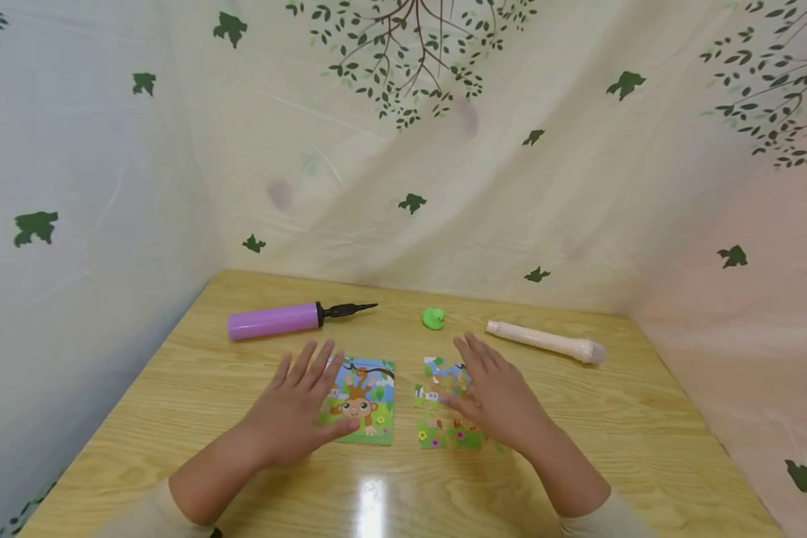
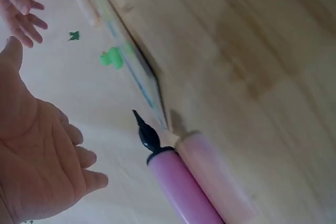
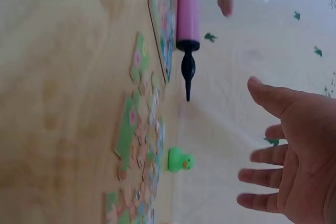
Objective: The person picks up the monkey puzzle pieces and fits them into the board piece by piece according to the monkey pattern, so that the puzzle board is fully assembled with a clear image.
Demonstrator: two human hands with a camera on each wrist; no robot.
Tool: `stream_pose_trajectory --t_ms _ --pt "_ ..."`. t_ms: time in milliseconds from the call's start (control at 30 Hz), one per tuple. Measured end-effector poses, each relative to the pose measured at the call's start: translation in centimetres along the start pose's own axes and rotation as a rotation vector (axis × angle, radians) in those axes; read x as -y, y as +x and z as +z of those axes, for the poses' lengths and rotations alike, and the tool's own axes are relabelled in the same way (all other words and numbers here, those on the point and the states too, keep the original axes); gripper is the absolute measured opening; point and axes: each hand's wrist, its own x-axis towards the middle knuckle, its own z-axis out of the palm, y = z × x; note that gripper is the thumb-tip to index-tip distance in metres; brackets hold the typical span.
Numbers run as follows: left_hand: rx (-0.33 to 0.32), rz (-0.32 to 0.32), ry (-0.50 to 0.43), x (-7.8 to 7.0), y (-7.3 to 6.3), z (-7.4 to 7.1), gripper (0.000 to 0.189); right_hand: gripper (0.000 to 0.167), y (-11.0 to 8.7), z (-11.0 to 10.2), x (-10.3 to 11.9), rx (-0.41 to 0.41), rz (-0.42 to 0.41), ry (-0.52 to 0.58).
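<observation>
My left hand (image 1: 292, 415), fingers spread, hovers over the left part of a picture board (image 1: 376, 403) that shows a monkey hanging from a branch. Across from it, my right hand (image 1: 501, 392) is held above loose jigsaw puzzle pieces (image 1: 433, 436), with its thumb stretched toward the left. Neither hand holds anything. Some pieces are hidden under the right hand in the head view. From the right side, the right wrist view shows the puzzle pieces (image 3: 126, 129) lying flat on the wood, with the hand (image 3: 310, 150) raised above them.
A purple hand pump (image 1: 276, 321) with a black nozzle lies at the back left. A green toy duck (image 1: 433, 318) sits at the back middle, and a pale microphone-shaped stick (image 1: 548, 341) lies right of it. A patterned cloth (image 1: 350, 172) hangs behind the wooden table (image 1: 175, 388).
</observation>
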Motion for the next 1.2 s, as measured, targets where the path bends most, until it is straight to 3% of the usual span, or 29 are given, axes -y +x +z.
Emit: stream_pose_trajectory --t_ms 200,367,500,767,933,1200 --pt "0.139 -0.019 -0.017 2.4 0.0 0.3 0.1 0.068 2.8 0.0 -2.0 0.095 -0.043 0.031" --pt "0.22 -0.004 -0.019 3.8 -0.1 0.2 0.094 0.057 4.9 1.2 -3.0 0.25 0.005 0.062" --pt "0.277 -0.01 -0.038 4.1 0.0 0.0 0.087 0.053 6.2 2.5 -3.6 0.295 0.029 0.043" --pt "0.261 0.054 0.001 4.2 -0.3 0.2 0.071 0.036 8.2 4.5 -3.7 0.318 -0.058 -0.021" --pt "0.27 0.057 0.003 4.3 -0.2 0.3 0.07 0.024 8.6 4.8 -3.4 0.302 -0.108 -0.069" --pt "0.289 0.039 -0.001 4.1 -0.2 0.2 0.07 0.023 9.1 4.7 -2.9 0.251 -0.172 -0.104"
